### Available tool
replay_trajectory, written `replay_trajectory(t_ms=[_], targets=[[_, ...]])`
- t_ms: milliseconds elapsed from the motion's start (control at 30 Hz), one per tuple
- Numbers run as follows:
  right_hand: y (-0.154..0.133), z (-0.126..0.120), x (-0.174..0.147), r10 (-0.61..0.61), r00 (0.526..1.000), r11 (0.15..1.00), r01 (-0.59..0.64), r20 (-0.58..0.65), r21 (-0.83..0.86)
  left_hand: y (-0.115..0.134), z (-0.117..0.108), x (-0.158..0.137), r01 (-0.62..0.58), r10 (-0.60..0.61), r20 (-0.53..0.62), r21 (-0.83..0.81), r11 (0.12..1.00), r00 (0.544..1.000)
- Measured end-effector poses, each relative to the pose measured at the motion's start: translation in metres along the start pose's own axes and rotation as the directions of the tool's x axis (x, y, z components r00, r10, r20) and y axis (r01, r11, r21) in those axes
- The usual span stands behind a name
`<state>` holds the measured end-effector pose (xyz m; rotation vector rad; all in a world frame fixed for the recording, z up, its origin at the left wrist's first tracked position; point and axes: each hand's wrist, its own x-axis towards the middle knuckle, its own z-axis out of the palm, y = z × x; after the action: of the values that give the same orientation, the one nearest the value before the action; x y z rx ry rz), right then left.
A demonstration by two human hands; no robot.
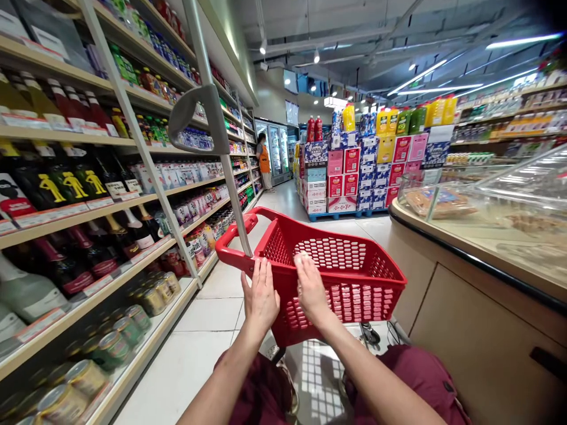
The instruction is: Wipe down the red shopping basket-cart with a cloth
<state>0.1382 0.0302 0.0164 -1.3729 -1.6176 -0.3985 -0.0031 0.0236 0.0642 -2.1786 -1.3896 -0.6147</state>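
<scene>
A red plastic shopping basket [354, 274] on small wheels stands right in front of my knees, and no goods show inside it. My left hand [260, 292] lies along its near wall by the handle end, fingers straight and pointing up to the rim. Farther right, my right hand [310, 284] is at the same wall with its fingertips over the rim, fingers stretched out. Neither hand is wrapped round anything. A grey metal pull rod [234, 200] rises from the basket's left end to a grey loop grip [217, 121].
Tall drink shelves [155, 195] line the left side. On the right stands a glass-topped display counter [443, 236]. Stacked drink cartons [345, 177] rest on a blue pallet [341, 213] ahead. A person in an orange vest [264, 160] stands farther down the aisle.
</scene>
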Motion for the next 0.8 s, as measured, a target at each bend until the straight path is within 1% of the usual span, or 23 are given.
replay_trajectory(t_ms=[67,133,167,267,333,400,467,533,600,633,700,767,800], targets=[[-0.014,0.006,0.005,-0.061,0.998,0.997,0.059,0.032,0.055,0.000,-0.001,0.000,-0.005,0.005,0.005,-0.005,1.000,1.000],[-0.017,0.009,0.007,-0.080,0.996,0.993,0.075,0.050,0.090,-0.001,-0.003,0.000,-0.018,0.018,0.012,-0.015,1.000,1.000],[-0.015,0.008,0.006,-0.063,0.997,0.994,0.058,0.047,0.097,-0.002,-0.005,0.000,-0.028,0.028,0.011,-0.023,0.999,1.000],[0.000,0.004,0.001,0.044,0.999,0.993,-0.044,0.006,0.107,-0.007,-0.011,0.004,-0.055,0.055,-0.006,-0.065,0.996,0.998],[0.000,0.002,0.003,0.069,0.998,0.988,-0.068,-0.001,0.138,-0.015,-0.014,0.009,-0.057,0.053,-0.047,-0.088,0.995,0.997],[-0.015,0.004,0.011,0.019,1.000,0.982,-0.023,0.020,0.185,-0.026,-0.016,0.016,0.010,-0.021,-0.132,-0.085,0.996,0.991],[-0.041,0.011,0.025,-0.062,0.997,0.973,0.050,0.046,0.226,-0.039,-0.015,0.024,0.089,-0.101,-0.188,-0.070,0.994,0.977],[-0.067,0.020,0.041,-0.103,0.993,0.967,0.088,0.052,0.238,-0.048,-0.012,0.029,0.115,-0.123,-0.173,-0.054,0.992,0.977],[-0.081,0.028,0.049,-0.095,0.995,0.971,0.084,0.041,0.225,-0.054,-0.009,0.031,0.093,-0.099,-0.131,-0.047,0.995,0.986],[-0.081,0.030,0.050,-0.086,0.996,0.974,0.078,0.030,0.215,-0.055,-0.007,0.030,0.083,-0.088,-0.125,-0.046,0.995,0.988],[-0.070,0.029,0.043,-0.090,0.996,0.975,0.086,0.012,0.205,-0.056,-0.005,0.027,0.058,-0.064,-0.133,-0.042,0.997,0.989],[-0.046,0.020,0.028,-0.095,0.995,0.975,0.094,-0.009,0.199,-0.055,-0.005,0.024,0.037,-0.041,-0.138,-0.036,0.999,0.990],[-0.033,0.014,0.021,-0.078,0.997,0.979,0.080,-0.019,0.189,-0.054,-0.005,0.022,0.037,-0.041,-0.134,-0.034,0.999,0.990]])
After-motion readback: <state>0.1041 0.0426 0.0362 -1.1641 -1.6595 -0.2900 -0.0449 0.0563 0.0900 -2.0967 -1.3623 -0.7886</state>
